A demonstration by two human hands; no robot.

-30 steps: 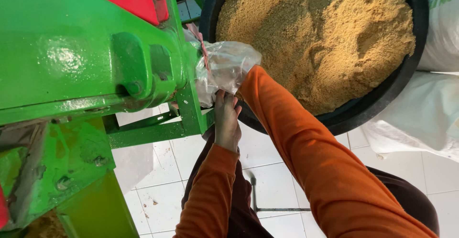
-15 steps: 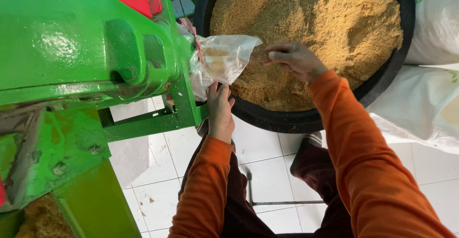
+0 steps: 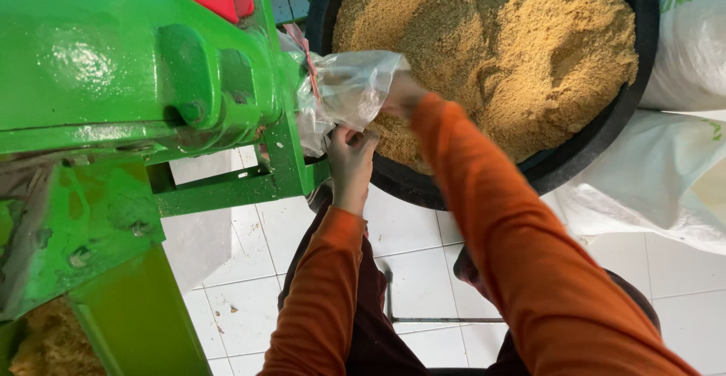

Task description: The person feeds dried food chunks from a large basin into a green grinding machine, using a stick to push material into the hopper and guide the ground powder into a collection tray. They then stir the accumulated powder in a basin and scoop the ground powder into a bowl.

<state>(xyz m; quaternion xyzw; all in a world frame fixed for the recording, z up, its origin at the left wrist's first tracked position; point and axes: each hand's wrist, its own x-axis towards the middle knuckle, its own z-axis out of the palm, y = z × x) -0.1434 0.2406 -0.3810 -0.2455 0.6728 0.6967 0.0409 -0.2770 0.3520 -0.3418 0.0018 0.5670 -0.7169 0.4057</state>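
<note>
Right now the clear plastic bag hangs off the green machine spout, long axis running L-R over the black tub rim. Left hand sits just below, fingers pinching its lower edge. Right hand is at the bag's far end, mostly hidden; grip can't tell.

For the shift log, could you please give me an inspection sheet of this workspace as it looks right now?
Surface: white tiled floor, a few specks.
Job's things: clear plastic bag at the green machine outlet; black tub of tan meal.
Clutter: white sacks on one side.
Grippers: left hand grips the bag's lower edge; right hand at its mouth, partly hidden.
Cables: nothing seen.
Surroundings: metal rod on the floor.
</note>
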